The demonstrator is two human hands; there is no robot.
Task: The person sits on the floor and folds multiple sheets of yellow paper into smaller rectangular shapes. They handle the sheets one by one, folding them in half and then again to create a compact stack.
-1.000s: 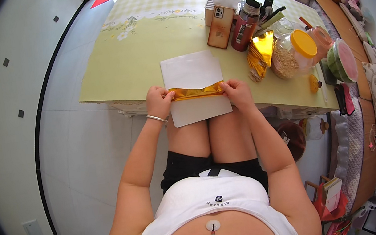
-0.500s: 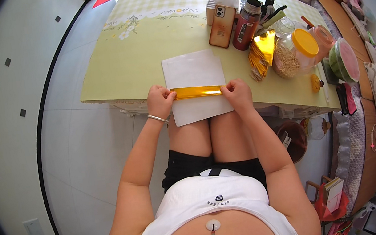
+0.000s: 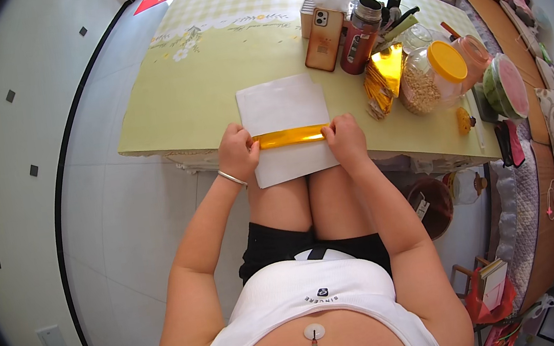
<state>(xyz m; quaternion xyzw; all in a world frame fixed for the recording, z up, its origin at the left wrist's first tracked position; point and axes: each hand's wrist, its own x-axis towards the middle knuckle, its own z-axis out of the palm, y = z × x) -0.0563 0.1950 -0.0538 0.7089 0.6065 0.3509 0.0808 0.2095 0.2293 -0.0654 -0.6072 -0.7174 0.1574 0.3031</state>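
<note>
A narrow strip of shiny gold foil paper stretches level between my two hands, over white paper sheets. My left hand is closed, pinching the strip's left end. At the right end, my right hand grips it between thumb and fingers. The sheets overlap one another and hang past the table's near edge, over my thighs. Whether the foil touches the paper beneath, I cannot tell. Farther right on the table lies a stack of folded gold foil pieces.
The tablecloth is pale green. Beyond my right hand stand a phone, a red flask, a yellow-lidded jar, a cut watermelon and a small amber object. A brown bin is below the table's right side.
Both hands keep hold of the gold strip. My right hand has shifted very slightly left, and the view has moved a little; otherwise the scene looks the same.
</note>
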